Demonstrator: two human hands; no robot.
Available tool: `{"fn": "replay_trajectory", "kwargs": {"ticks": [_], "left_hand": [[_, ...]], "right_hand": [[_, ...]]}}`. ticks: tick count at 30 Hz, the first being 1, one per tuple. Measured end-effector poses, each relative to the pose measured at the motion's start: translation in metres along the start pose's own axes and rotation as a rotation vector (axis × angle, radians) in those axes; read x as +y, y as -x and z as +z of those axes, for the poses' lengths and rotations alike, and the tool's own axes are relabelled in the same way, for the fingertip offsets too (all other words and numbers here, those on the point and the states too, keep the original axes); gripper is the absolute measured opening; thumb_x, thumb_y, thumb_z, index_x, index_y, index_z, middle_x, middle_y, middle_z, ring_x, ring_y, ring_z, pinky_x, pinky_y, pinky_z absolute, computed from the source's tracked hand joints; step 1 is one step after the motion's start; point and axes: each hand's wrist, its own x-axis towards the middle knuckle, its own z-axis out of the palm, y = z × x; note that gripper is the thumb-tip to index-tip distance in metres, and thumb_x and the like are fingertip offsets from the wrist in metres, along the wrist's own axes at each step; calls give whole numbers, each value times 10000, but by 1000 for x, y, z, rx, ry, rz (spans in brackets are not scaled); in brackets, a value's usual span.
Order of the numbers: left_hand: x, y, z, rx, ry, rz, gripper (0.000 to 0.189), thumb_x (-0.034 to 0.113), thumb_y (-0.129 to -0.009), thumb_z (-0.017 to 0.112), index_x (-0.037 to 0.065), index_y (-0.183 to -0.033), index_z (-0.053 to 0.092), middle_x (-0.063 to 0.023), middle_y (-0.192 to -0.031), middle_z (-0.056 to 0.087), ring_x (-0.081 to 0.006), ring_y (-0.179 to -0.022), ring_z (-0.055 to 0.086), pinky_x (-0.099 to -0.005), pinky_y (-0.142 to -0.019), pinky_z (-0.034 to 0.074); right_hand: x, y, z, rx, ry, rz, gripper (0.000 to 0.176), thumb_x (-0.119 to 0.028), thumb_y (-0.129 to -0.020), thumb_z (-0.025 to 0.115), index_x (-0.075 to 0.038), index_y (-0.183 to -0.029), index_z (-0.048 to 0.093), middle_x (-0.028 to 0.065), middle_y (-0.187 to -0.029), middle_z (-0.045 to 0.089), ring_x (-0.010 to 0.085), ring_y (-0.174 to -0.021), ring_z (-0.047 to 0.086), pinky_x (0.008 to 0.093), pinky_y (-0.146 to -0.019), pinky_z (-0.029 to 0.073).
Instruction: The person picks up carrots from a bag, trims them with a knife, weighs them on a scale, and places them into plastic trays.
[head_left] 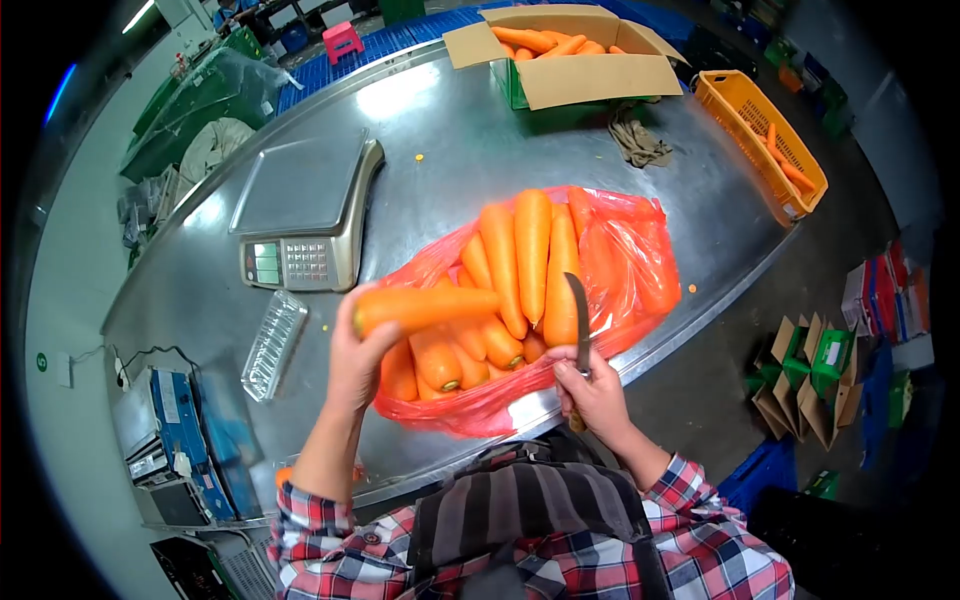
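The left hand [365, 340] is curled shut around one big carrot [430, 304], held up over the open red bag [640, 270]. The right hand [592, 388] is closed on the handle of a knife [580, 320], and its blade points away from the person, over the bag. Lots of orange carrots [533, 250] lie in the bag on the shiny bench [450, 110]. A scale [302, 215] sits to the left, near a clear plastic tray [274, 345].

A pale wall [62, 290] is shown at the left, a dark floor [672, 395] at the right; a pink stool [342, 42] is seen beyond the metal worktop [440, 130], on which bright light is reflected.
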Motion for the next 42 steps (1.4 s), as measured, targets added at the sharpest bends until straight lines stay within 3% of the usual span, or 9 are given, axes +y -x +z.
{"fn": "replay_trajectory", "kwargs": {"ticks": [3, 11, 14, 22, 24, 25, 31, 40, 42], "left_hand": [[-16, 43, -12, 155, 603, -94, 514, 230, -826, 616, 37, -1264, 430, -148, -1238, 512, -343, -1143, 531, -499, -935, 471], [-40, 84, 8, 223, 795, -166, 488, 316, -838, 609, 30, -1208, 470, -161, -1246, 526, -345, -1153, 529, -513, -889, 510], [-37, 84, 20, 206, 801, -189, 536, 306, -835, 609, 10, -1250, 443, -170, -1290, 501, -353, -1169, 518, -520, -905, 496], [-35, 80, 51, 12, 864, -346, 528, 342, -876, 563, 39, -1287, 430, -145, -1265, 532, -334, -1165, 524, -528, -899, 493], [-33, 81, 54, -20, 984, -371, 532, 377, -881, 560, 49, -1283, 436, -131, -1259, 541, -308, -1155, 534, -505, -930, 474], [-31, 80, 55, -39, 1042, -381, 535, 394, -884, 559, 55, -1281, 440, -123, -1256, 545, -294, -1150, 539, -494, -946, 465], [-25, 58, 60, -81, 802, -366, 562, 443, -930, 499, 37, -1306, 398, -133, -1276, 524, -289, -1170, 524, -478, -980, 444], [-21, 79, 47, -36, 844, 40, 571, 103, -840, 652, 97, -1331, 361, -138, -1303, 468, -317, -1254, 422, -486, -1056, 334], [-20, 83, 52, 67, 962, 102, 568, 120, -841, 658, 96, -1325, 361, -131, -1261, 495, -319, -1227, 444, -487, -1056, 331]], "right_hand": [[-7, -16, 17, -89, 174, -106, 318, -108, -921, 546, 8, -1216, 527, 1, -741, 528, 53, -596, 510, 196, -535, 428], [-14, -13, 35, -138, 459, -452, 334, -109, -896, 571, 72, -1174, 532, 196, -965, 626, 239, -870, 647, 285, -741, 518], [-7, -9, 29, -67, 559, -638, 285, -22, -889, 551, 55, -1163, 527, 61, -798, 567, 132, -715, 593, 249, -649, 474], [-11, 3, -18, 397, 1041, -900, 321, 37, -814, 568, 1, -1133, 562, 159, -836, 622, 255, -686, 635, 317, -610, 494], [12, -7, -54, 584, 872, -445, 294, 3, -856, 549, -1, -1150, 561, 155, -839, 634, 212, -662, 627, 313, -612, 495], [17, -8, -71, 655, 769, -483, 269, -35, -900, 526, 9, -1164, 556, 119, -843, 646, 163, -638, 611, 292, -599, 497], [-32, 40, -9, 11, -158, -276, 527, -378, -938, 519, -4, -1300, 435, 68, -765, 592, 96, -462, 495, 203, -436, 385], [-11, 16, 23, -215, -190, 7, 546, -422, -981, 356, 36, -759, 554, 53, -410, 426, 128, -329, 406, 225, -364, 368], [0, 14, 38, -428, -267, 141, 385, -350, -962, 470, 25, -912, 544, 86, -570, 541, 108, -395, 445, 222, -389, 371]]}}
